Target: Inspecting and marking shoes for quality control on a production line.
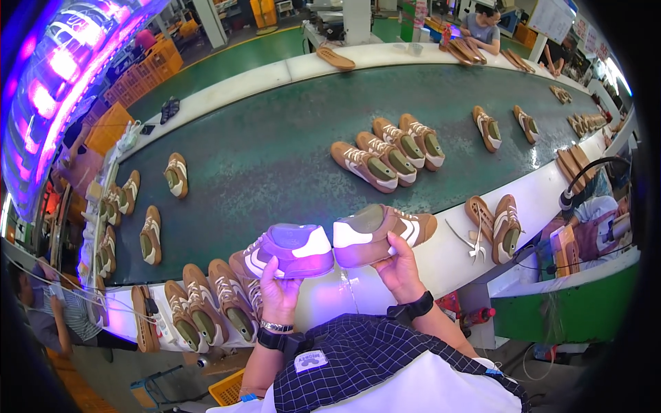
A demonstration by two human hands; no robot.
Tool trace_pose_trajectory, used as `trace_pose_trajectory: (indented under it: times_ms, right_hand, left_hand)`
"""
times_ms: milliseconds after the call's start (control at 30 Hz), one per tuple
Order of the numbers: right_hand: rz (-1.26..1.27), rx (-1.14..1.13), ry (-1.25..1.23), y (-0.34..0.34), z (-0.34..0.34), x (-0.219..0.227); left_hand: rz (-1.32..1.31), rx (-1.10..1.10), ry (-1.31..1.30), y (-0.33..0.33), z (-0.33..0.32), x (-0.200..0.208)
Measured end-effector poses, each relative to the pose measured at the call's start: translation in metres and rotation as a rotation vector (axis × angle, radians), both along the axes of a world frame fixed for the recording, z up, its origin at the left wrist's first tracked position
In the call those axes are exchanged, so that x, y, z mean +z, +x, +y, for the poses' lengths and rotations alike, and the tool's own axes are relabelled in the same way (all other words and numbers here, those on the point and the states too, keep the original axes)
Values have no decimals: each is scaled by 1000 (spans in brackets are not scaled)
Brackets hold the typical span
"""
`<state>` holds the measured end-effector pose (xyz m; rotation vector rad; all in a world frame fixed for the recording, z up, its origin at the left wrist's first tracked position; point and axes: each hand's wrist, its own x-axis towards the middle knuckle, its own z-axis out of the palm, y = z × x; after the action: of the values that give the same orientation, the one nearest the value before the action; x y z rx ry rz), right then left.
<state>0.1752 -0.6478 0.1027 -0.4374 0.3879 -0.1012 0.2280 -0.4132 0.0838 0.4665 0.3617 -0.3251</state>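
So the left hand (279, 294) is gripping the left shoe (296, 253), fingers clamping around its near side: one digit is pressing up the sidewall, the others are going under the sole, partly hidden. The right hand (401, 275) is doing the same with the right shoe (368, 241), thumb lying up its side and the other fingers curling beneath. Both shoes are hanging just above the near edge of the white table (430, 272), heels facing each other and almost meeting, toes pointing outward. The left one is looking pretty purple under the light.

Pose-wise, the left forearm is coming nearly straight up from below, wearing a dark band plus a metal bracelet. The right forearm is slanting up and inward, also wearing a dark band.

Containers, left to right: orange crates (148, 72) are sitting stacked way back, contents too small to make out. A yellow basket (229, 387) is sitting low by the left forearm; can't tell what it's holding. A red bottle (476, 316) is lying beyond the right forearm. Four brown shoes (389, 153) are standing side by side on the green belt (275, 186) ahead.
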Motion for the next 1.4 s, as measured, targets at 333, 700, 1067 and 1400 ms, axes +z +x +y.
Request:
trace_pose_trajectory:
  times_ms: [333,700,1067,1400]
  right_hand:
    - [2,-19,32,1,0,-8]
    - [45,-35,-2,0,1,-16]
    - [-33,-18,-197,-2,1,-8]
    - [-43,-57,-292,-2,-3,-15]
  left_hand:
    - [21,-26,0,3,-2,-6]
    - [19,-15,108,2,-6,-3]
    - [-68,16,188,0,-4,9]
    - [-84,39,281,1,0,4]
